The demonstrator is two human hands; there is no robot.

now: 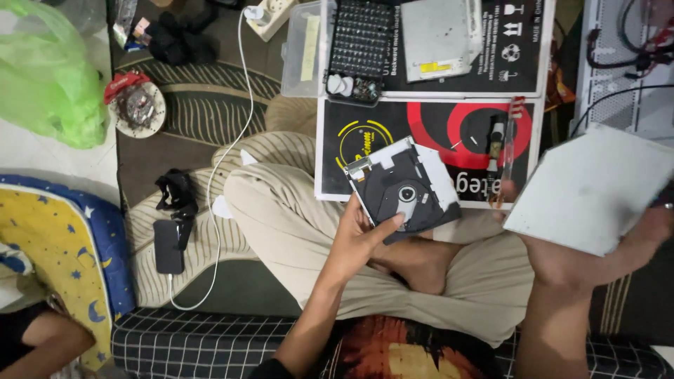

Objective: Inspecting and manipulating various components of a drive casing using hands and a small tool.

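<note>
The scene is lit evenly and fairly brightly from overhead, with soft shadows under the legs at centre. The green bag (45, 70) at upper left is overexposed and slightly blurred. The grey cover (597, 186) at right looks washed out. Straight edges bow near the frame's borders, a wide-angle distortion. The centre is sharp.

Opened disc drive (404, 193) in left hand (358, 242)
</note>
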